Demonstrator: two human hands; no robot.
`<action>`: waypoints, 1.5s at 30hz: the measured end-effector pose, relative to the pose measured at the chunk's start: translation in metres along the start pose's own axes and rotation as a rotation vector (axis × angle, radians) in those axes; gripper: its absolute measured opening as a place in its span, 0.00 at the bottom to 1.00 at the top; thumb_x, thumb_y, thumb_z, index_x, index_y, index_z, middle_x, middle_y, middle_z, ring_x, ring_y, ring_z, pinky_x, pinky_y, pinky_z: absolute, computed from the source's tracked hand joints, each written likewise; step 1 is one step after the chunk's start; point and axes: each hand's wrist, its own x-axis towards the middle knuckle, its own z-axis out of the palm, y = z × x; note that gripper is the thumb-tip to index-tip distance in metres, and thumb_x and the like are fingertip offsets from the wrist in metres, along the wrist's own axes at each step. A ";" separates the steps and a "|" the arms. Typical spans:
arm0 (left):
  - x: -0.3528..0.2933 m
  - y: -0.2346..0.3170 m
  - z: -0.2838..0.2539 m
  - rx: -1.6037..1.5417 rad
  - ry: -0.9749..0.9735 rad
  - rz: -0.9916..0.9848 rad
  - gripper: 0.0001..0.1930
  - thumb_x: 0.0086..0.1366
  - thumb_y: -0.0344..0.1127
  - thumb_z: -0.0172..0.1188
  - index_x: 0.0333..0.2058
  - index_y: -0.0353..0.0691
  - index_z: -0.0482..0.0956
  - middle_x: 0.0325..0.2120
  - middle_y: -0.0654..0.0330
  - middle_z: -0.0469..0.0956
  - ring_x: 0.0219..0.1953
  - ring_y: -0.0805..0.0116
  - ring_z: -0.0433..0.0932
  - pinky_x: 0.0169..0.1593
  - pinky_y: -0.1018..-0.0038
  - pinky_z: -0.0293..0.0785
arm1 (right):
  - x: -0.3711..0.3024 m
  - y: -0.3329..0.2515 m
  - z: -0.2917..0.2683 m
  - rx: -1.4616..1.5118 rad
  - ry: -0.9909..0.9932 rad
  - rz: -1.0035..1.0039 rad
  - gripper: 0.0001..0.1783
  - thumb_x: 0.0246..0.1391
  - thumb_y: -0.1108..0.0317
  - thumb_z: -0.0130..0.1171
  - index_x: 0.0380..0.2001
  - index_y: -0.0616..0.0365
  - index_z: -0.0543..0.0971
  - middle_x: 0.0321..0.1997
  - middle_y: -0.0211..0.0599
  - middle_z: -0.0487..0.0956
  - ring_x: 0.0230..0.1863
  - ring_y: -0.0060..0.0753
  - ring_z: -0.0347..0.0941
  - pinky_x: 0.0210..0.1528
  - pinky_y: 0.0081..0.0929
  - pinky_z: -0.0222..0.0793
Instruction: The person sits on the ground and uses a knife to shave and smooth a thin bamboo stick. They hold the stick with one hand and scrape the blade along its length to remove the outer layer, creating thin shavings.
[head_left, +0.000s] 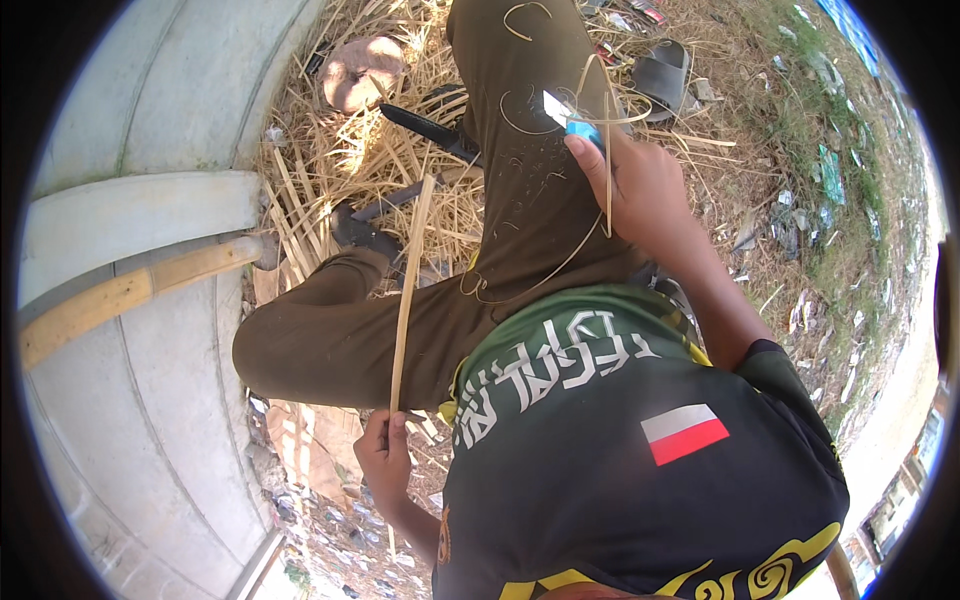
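Observation:
My left hand [385,458] is low on the left, thumb and fingers closed round a long, flat bamboo strip [410,290]. The strip stretches away from it past my bent left leg, its far end over the litter of shavings. Above my right thigh, my right hand [640,190] grips a blue-handled knife [584,131] with its pale blade pointing up and left. Thin curled slivers [535,275] lie on my brown trousers and hang around the knife. Part of the knife's handle is hidden inside my fingers.
A grey wall with a bamboo pole [140,295] runs along the left. Heaped strips and shavings [430,225] cover the ground around my feet, with a large dark-bladed knife [430,132], a brown rounded lump [362,74] and a grey sandal [661,78]. Litter and grass [800,190] spread rightward.

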 end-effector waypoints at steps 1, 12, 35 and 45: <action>0.000 -0.010 -0.005 0.006 0.014 -0.012 0.14 0.77 0.40 0.60 0.36 0.35 0.80 0.18 0.69 0.70 0.22 0.83 0.62 0.27 0.80 0.56 | -0.002 0.001 -0.001 0.017 -0.003 0.006 0.30 0.72 0.40 0.49 0.31 0.58 0.76 0.19 0.48 0.78 0.24 0.59 0.79 0.28 0.51 0.72; 0.093 0.145 0.109 -0.052 -0.163 0.348 0.21 0.81 0.46 0.48 0.47 0.32 0.81 0.19 0.53 0.72 0.21 0.68 0.69 0.30 0.69 0.67 | -0.005 0.006 0.005 0.191 0.042 -0.074 0.27 0.73 0.43 0.49 0.43 0.58 0.81 0.20 0.50 0.78 0.25 0.59 0.79 0.28 0.49 0.70; 0.114 0.155 0.127 -0.117 -0.254 0.361 0.18 0.80 0.45 0.52 0.38 0.32 0.75 0.19 0.52 0.68 0.22 0.68 0.63 0.29 0.69 0.65 | 0.000 -0.009 0.002 -0.177 0.033 -0.099 0.30 0.66 0.38 0.57 0.26 0.54 0.73 0.11 0.39 0.74 0.15 0.50 0.76 0.17 0.44 0.68; 0.088 0.127 0.109 -0.063 -0.211 0.269 0.16 0.79 0.42 0.54 0.38 0.33 0.75 0.19 0.51 0.67 0.22 0.64 0.62 0.29 0.68 0.65 | -0.001 -0.008 0.008 -0.160 0.094 -0.123 0.30 0.67 0.38 0.57 0.25 0.54 0.73 0.12 0.39 0.74 0.15 0.50 0.76 0.17 0.43 0.68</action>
